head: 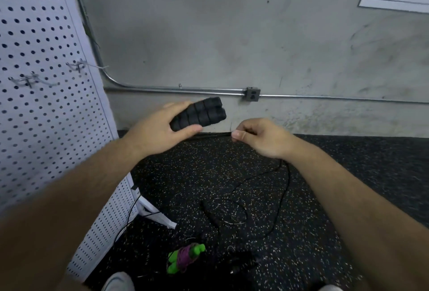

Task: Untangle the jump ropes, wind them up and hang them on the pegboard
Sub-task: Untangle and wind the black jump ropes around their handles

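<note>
I log a white perforated pegboard [46, 116] at the left edge of the speckled black rubber floor [325, 198]. The left hand [157, 133] grips two ribbed black foam jump-rope handles [202, 114] side by side, their long axis tilted and free ends pointing up-right toward the wall. The right hand [262, 137], just beside, pinches their thin black cord [216, 134], which is taut between the hands, with slack trailing to the floor.
</note>
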